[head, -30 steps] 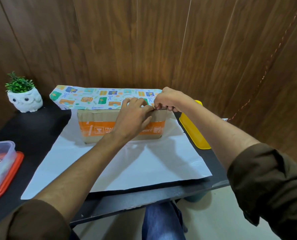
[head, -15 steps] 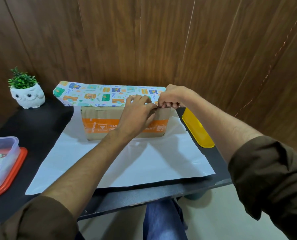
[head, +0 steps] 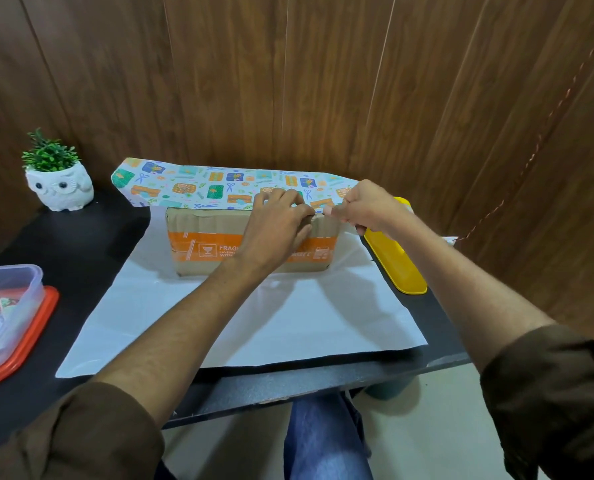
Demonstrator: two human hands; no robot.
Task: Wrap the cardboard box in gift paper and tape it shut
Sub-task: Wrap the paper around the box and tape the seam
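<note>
The cardboard box sits on the gift paper, which lies white side up with its patterned far flap folded over the box top. The left hand and the right hand, fingers curled, pinch that flap's edge at the box's top right corner. At far left a clear tub on an orange lid holds colourful items too blurred to identify.

One head-worn camera looks forward and down, close over the black table.
</note>
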